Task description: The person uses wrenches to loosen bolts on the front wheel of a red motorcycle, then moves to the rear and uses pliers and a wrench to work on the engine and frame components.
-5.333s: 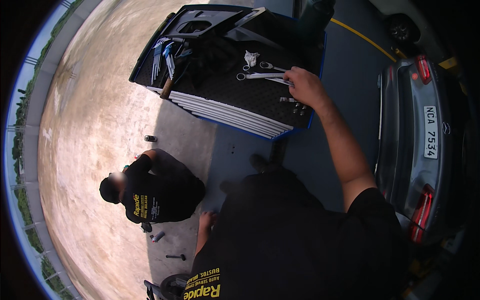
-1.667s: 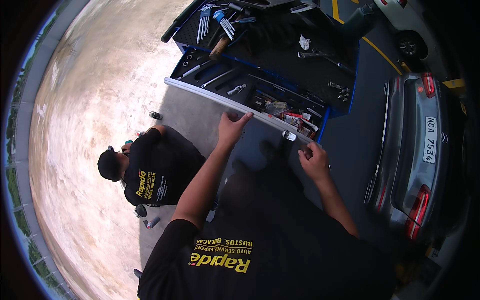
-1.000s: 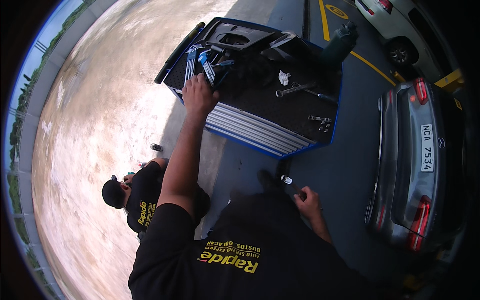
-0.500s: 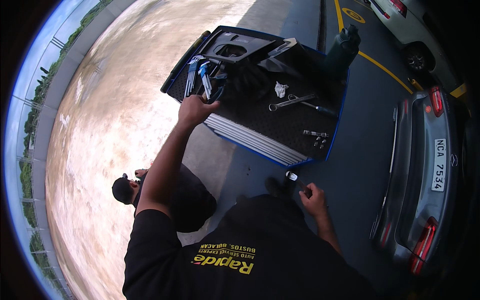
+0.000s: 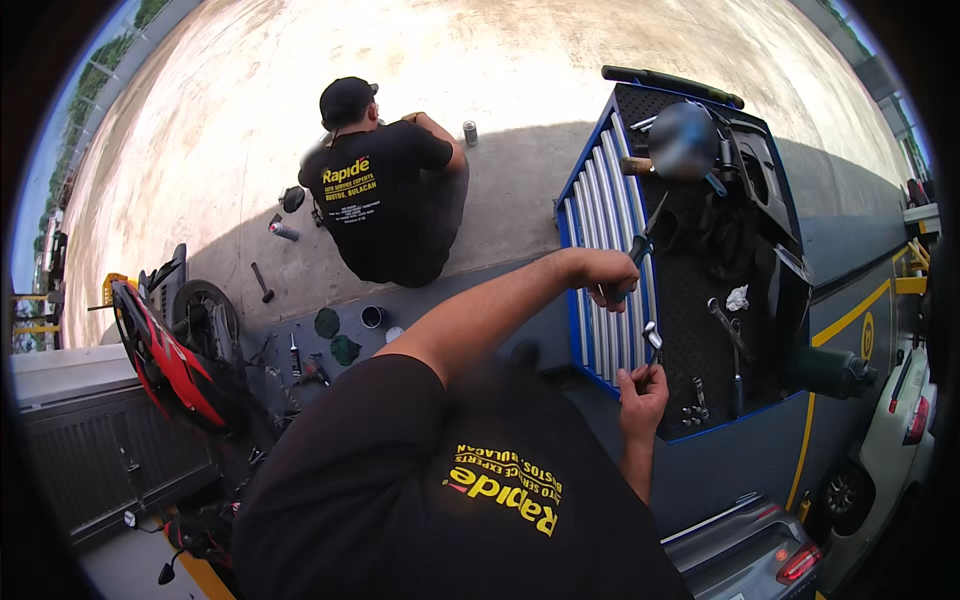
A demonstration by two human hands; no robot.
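Observation:
My left hand is closed around pliers with teal handles. Their long, thin jaws point up over the near edge of the tool cart. My right hand pinches a chrome-headed tool below it, by the cart's drawer side; the fingers hide its grip and I cannot make out its kind. On the cart's black top lie a combination wrench, a screwdriver, a socket extension, several small sockets and a crumpled white tissue. A blur covers the hex key area.
A co-worker crouches at the left beside a hammer, a spray can and a black cup. A red motorcycle stands far left. A green bottle and parked cars are at the right.
The view has swung left, so the cart now shows at the right. My left hand has drawn back from the hex keys with the pliers; my right hand has come up nearer it.

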